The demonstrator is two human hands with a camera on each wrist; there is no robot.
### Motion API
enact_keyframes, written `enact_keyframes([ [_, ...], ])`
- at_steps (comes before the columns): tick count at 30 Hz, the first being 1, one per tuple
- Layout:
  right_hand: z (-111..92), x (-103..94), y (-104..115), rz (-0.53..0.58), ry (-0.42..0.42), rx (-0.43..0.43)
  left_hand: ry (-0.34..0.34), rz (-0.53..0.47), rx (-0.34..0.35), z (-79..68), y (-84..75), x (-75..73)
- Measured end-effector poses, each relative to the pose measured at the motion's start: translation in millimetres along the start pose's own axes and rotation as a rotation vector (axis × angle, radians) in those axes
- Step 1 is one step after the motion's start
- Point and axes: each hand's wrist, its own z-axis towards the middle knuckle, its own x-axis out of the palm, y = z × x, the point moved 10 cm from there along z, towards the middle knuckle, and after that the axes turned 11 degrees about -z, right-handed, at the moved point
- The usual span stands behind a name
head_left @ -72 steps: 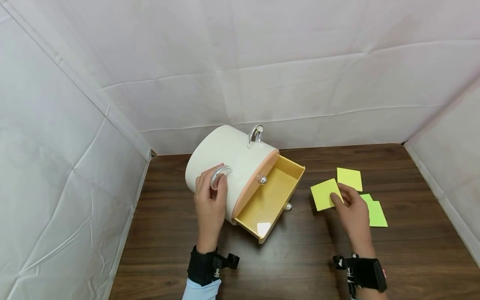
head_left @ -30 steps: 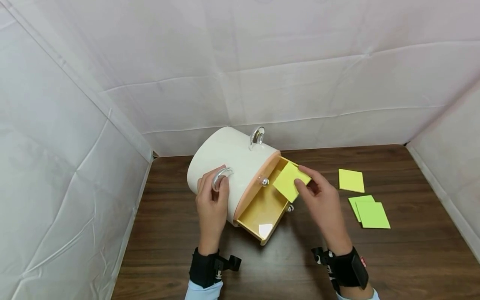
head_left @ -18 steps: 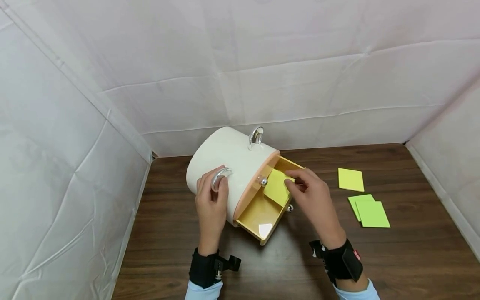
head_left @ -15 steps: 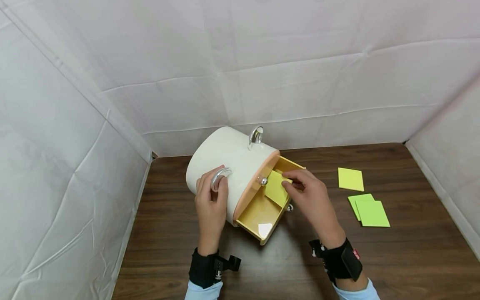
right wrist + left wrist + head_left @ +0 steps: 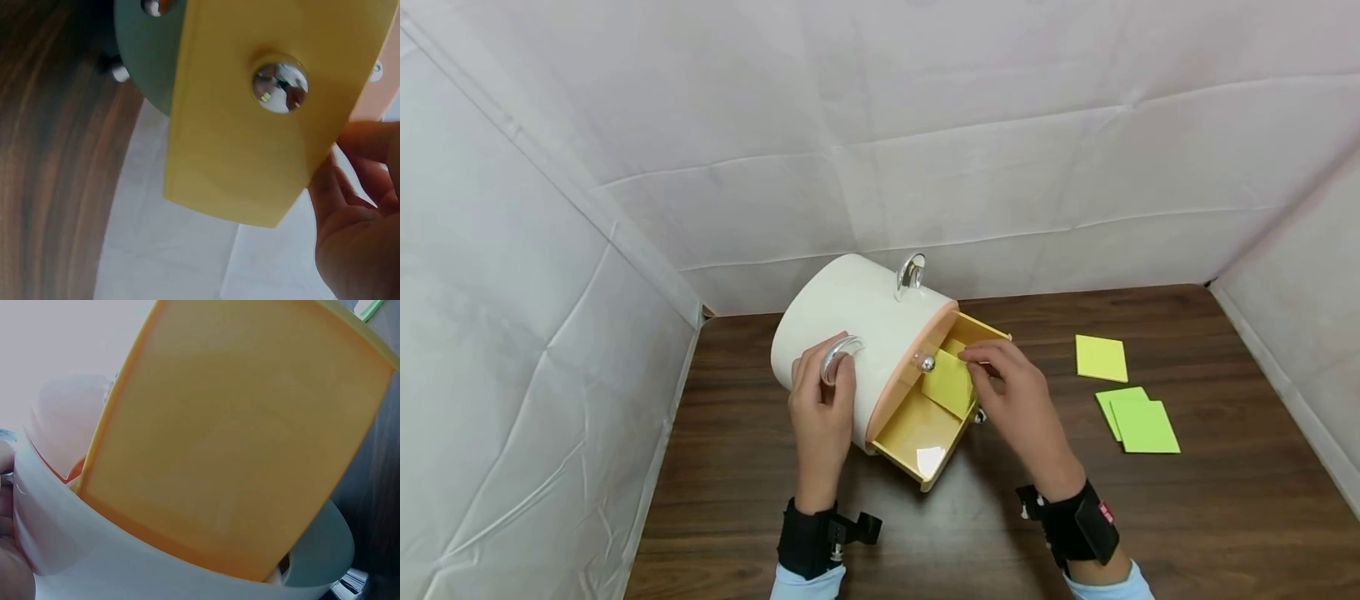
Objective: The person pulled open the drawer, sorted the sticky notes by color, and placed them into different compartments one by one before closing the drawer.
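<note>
A white rounded drawer box (image 5: 827,308) stands on the dark wooden table, with its yellow drawer (image 5: 910,429) pulled out. My left hand (image 5: 822,408) grips one silver curved handle (image 5: 842,354) on top of the box. In the head view, a yellow sticky note (image 5: 946,385) sits inside the drawer. The thumb and forefinger of my right hand (image 5: 1015,400) pinch that note near its corner, above the drawer's front. The right wrist view shows the drawer's front with a silver knob (image 5: 280,87), my right hand behind its edge; the note is hidden there.
On the right lie another yellow sticky note (image 5: 1101,358) and two overlapping green sticky notes (image 5: 1146,427). A second silver handle (image 5: 912,273) rises at the box's back. Pink (image 5: 69,419) and green (image 5: 322,547) drawers adjoin the yellow one. White cloth walls (image 5: 962,192) enclose the table.
My right hand has carried the yellow note left from the table, over the drawer's front and down into the drawer. My left hand has stayed on the handle.
</note>
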Motion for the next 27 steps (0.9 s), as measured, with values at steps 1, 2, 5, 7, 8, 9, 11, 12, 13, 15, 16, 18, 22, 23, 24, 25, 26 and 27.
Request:
enact_keyframes([
  [1,-1.2,-0.9,-1.1,0.014,-0.016,0.004,0.002,0.0,-0.001,-0.2,0.1,0.2],
  [2,-2.3,-2.0,-2.0,0.03,-0.032,0.006,0.004,-0.001,-0.002,-0.4,0.1,0.5],
  [5,-5.4,-4.0,-4.4,0.069,-0.061,0.012,0.008,-0.001,0.001,-0.6,-0.4,1.1],
  [7,-5.7,-4.0,-5.0,0.077,-0.063,0.012,0.006,0.0,0.002,-0.1,-0.8,0.7],
  [8,-5.6,-3.7,-5.3,0.082,-0.061,0.013,0.004,-0.001,0.003,0.2,-1.1,0.5],
  [9,-5.5,-3.4,-5.4,0.087,-0.059,0.014,0.002,-0.001,0.005,0.5,-1.4,0.0],
  [11,-5.1,-2.7,-6.3,0.093,-0.056,0.02,-0.001,0.001,0.006,1.1,-1.8,-0.8],
  [12,-5.0,-2.5,-7.0,0.103,-0.056,0.024,-0.002,0.003,0.006,1.2,-1.9,-1.1],
  [13,-5.4,-3.0,-8.1,0.118,-0.059,0.032,-0.002,0.004,0.006,1.1,-2.2,-0.9],
  [15,-6.5,-4.4,-12.0,0.176,-0.081,0.06,-0.001,0.004,0.006,1.1,-2.5,-0.5],
  [16,-7.3,-6.7,-14.2,0.215,-0.108,0.077,-0.002,0.005,0.005,1.1,-2.5,-0.3],
  [18,-9.7,-16.2,-16.4,0.299,-0.182,0.126,0.0,0.004,0.003,1.1,-2.3,0.3],
  [22,-17.3,-33.7,-39.4,0.372,-0.296,0.274,0.005,0.001,0.003,1.4,-2.1,1.5],
  [23,-19.8,-34.3,-51.0,0.355,-0.295,0.319,0.005,0.0,0.004,1.3,-2.2,1.5],
  [24,-22.8,-32.3,-66.0,0.326,-0.278,0.365,0.005,-0.002,0.006,1.1,-2.4,1.4],
  [25,-26.0,-29.2,-82.2,0.288,-0.248,0.412,0.004,0.0,0.007,0.9,-2.4,1.2],
  [26,-29.9,-25.4,-98.5,0.253,-0.214,0.455,0.004,0.0,0.008,0.7,-2.4,1.1],
  [27,-34.1,-21.6,-114.9,0.214,-0.174,0.496,0.005,-0.001,0.009,0.7,-2.5,1.1],
])
